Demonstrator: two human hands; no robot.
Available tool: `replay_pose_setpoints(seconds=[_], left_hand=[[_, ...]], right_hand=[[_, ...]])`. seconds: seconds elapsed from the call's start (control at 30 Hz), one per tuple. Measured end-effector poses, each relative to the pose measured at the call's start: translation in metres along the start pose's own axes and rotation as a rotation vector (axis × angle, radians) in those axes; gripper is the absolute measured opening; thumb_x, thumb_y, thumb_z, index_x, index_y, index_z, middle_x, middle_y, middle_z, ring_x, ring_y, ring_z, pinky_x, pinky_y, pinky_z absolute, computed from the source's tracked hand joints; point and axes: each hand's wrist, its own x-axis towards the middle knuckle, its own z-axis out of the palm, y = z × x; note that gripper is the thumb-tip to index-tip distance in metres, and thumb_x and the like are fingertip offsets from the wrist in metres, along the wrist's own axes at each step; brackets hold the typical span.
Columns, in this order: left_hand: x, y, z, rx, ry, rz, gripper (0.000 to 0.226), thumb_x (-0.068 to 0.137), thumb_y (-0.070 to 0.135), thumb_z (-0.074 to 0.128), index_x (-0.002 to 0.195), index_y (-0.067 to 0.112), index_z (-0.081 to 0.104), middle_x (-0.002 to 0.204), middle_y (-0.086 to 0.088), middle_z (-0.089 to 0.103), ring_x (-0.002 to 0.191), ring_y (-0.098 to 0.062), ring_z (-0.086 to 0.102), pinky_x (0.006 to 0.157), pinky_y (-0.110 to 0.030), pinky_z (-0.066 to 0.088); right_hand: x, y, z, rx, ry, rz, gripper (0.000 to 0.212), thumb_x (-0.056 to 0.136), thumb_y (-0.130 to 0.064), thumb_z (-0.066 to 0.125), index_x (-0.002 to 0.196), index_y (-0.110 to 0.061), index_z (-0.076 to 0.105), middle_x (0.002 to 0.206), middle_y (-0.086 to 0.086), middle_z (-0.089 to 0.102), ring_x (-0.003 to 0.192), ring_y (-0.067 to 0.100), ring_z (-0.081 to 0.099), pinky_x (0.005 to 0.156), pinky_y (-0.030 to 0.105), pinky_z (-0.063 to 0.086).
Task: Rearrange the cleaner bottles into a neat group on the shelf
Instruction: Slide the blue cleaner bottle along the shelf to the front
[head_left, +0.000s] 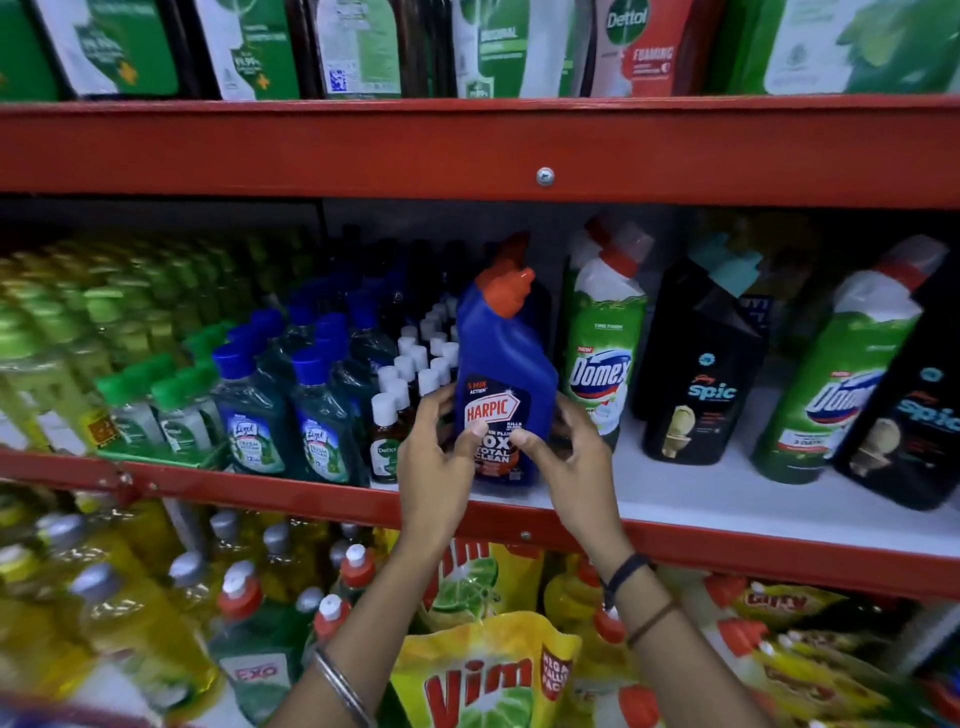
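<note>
Both-handed: left hand (441, 457) and right hand (566, 457) clasp the Harpic bottle (506, 384), seemingly tilted; could topple the small white-capped bottles (410, 374) just left.

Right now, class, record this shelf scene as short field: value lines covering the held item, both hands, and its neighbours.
Held item: blue bottle, orange cap, upright on the middle shelf
Left hand: gripping the bottle's left side
Right hand: gripping its right side
Right neighbour: green and white bottle
Left neighbour: small white-capped bottles
Further right: black bottle
</note>
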Motion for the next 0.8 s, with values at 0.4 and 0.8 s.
replay_pose_setpoints(seconds=[0.4,0.8], left_hand=[[-0.001,-0.015,0.002,0.102,-0.006,-0.008,0.039,0.093,0.021,0.054,0.129,0.024,0.04,0.12,0.003,0.059,0.105,-0.015,0.058,0.08,-0.028,0.048],[-0.058,0.029,0.085,0.062,0.149,0.245,0.039,0.092,0.032,0.044,0.13,0.024,0.036,0.145,-0.003,0.037,0.14,-0.017,0.03,0.113,-0.026,0.028]], right_hand=[[0.004,0.015,0.005,-0.21,-0.048,-0.029,0.056,0.081,-0.038,0.067,0.128,-0.015,0.05,0.125,0.006,0.062,0.105,0.015,0.063,0.078,0.006,0.048],[-0.033,-0.021,-0.098,-0.199,0.32,-0.13,0.023,0.091,-0.034,0.051,0.108,-0.022,0.062,0.105,-0.01,0.065,0.099,0.001,0.061,0.082,0.011,0.046]])
